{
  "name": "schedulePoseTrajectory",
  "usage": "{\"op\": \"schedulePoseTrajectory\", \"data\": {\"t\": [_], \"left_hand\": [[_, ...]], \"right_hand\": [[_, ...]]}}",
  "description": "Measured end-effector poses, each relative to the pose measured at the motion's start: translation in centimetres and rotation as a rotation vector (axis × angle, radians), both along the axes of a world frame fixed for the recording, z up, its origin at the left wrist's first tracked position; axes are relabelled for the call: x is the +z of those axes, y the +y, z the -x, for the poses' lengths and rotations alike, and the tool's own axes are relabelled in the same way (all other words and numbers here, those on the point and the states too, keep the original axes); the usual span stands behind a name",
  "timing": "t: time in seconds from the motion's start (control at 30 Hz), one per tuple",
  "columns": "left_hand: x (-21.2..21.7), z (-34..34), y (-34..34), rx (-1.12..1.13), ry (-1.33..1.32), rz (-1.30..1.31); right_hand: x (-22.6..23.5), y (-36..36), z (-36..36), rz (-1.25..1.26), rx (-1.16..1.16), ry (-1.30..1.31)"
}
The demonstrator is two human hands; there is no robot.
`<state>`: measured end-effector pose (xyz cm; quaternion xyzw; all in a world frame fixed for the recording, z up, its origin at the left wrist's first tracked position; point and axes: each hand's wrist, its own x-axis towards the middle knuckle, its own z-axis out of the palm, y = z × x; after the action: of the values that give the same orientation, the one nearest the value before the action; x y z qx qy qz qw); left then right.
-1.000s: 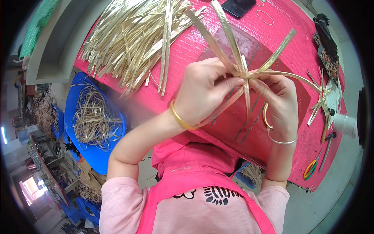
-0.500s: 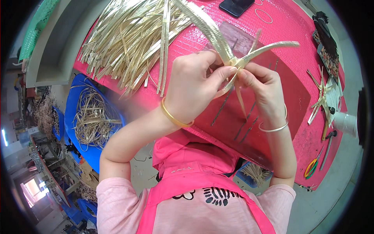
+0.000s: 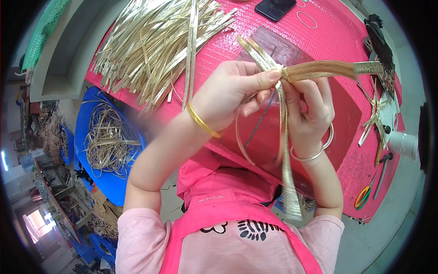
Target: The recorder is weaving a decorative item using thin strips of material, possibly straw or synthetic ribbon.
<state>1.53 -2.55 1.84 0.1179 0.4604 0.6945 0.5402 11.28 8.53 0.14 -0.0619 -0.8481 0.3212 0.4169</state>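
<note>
Pink bench (image 3: 328,36) at centre frame: both hands pinched gold strips (image 3: 319,68) (long axis rightward), left hand (image 3: 228,93) nearer, right hand (image 3: 308,109) beneath.

The bundle of gold strips (image 3: 279,73) is a cluster of flat, shiny, straw-coloured bands crossing at one tight knot, held up in the air above the pink counter (image 3: 328,32). From the knot, two or three strips point up and to the left, side by side. A wider, doubled band runs out level to the right, its far end slightly darker. Several strips hang straight down from the knot in a long tail that fans a little at its lower end. One thin strip bows out to the left in a loose curve below the knot.
</note>
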Motion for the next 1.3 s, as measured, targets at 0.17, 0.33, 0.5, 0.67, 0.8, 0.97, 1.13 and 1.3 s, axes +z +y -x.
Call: {"op": "schedulePoseTrajectory", "data": {"t": [0.17, 0.33, 0.5, 0.67, 0.8, 0.97, 1.13, 1.3], "left_hand": [[0.1, -2.1, 0.5, 0.269, 0.397, 0.032], [0.5, -1.1, 0.1, 0.183, 0.6, 0.141], [0.1, 0.2, -0.1, -0.12, 0.013, 0.057], [-0.2, -1.4, 0.2, 0.174, 0.379, 0.063], [-0.7, -2.7, 0.9, 0.352, 0.719, -0.009], [1.5, -0.2, -0.2, -0.154, 0.517, 0.132], [1.7, 0.8, 0.0, -0.311, 0.664, 0.191], [-0.6, -0.2, 0.3, -0.063, 1.715, 0.114]], "right_hand": [[0.7, -0.1, -1.0, 0.931, 0.257, -0.137], [1.6, 2.8, -1.1, 0.898, 0.334, -0.428], [0.9, 2.1, -0.8, -0.226, 0.177, -0.102], [1.0, 1.0, -1.5, 0.803, 0.235, -0.376], [1.5, 1.5, -1.8, 0.938, 0.372, -0.334], [1.7, 2.6, -1.6, 1.164, 0.441, -0.569], [0.8, 3.7, -1.8, 0.994, 0.522, -0.615], [1.8, 4.5, -0.7, 0.253, 0.429, -0.712]]}}
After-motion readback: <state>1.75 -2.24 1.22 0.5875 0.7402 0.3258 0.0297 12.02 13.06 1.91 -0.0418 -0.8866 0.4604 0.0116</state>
